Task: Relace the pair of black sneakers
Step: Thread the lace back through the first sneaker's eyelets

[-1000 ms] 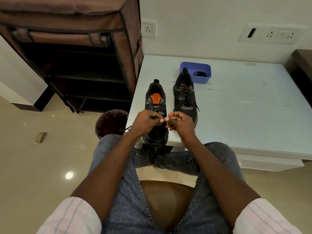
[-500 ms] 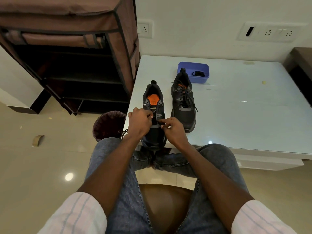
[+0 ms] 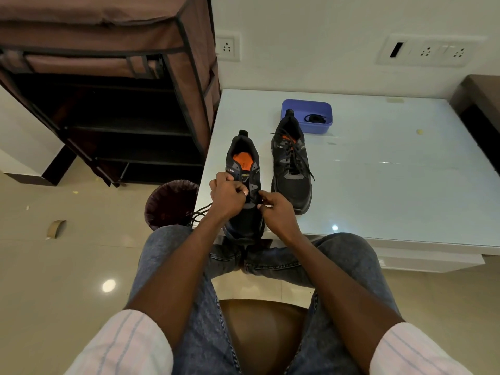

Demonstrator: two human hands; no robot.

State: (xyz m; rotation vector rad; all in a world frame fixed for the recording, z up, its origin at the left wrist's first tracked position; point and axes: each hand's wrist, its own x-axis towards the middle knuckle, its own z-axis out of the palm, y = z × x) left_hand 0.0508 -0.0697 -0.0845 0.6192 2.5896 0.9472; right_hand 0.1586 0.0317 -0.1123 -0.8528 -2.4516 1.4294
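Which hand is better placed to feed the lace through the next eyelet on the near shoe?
Probably the left hand. Its fingers pinch at the eyelet row of the near shoe, and the loose lace trails from its side. The right hand pinches lower, by the tongue.

Two black sneakers stand side by side near the table's front edge, toes toward the person — the left sneaker [image 3: 243, 169] open, orange insole showing; the right sneaker [image 3: 291, 169] laced.
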